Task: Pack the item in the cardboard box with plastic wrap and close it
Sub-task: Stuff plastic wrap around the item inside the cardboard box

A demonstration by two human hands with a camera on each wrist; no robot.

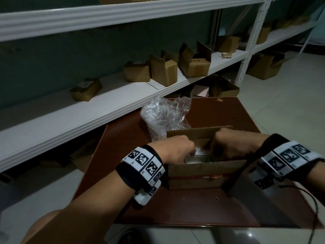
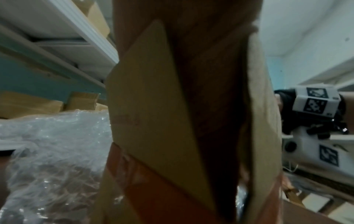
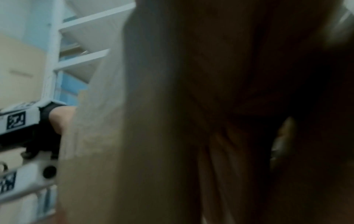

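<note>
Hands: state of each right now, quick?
Left hand: down in the cardboard box, fingers hidden; cannot tell.
Right hand: same, cannot tell.

Both forearms are reaching forward and angling inward — each wrist is wearing a black band with white marker blocks. The left hand [image 1: 175, 150] is dipping down with its knuckles up and fingers curled under, out of sight. The right hand [image 1: 232, 145] is doing the same just beside it — what either grip is closing on is hidden.
</note>
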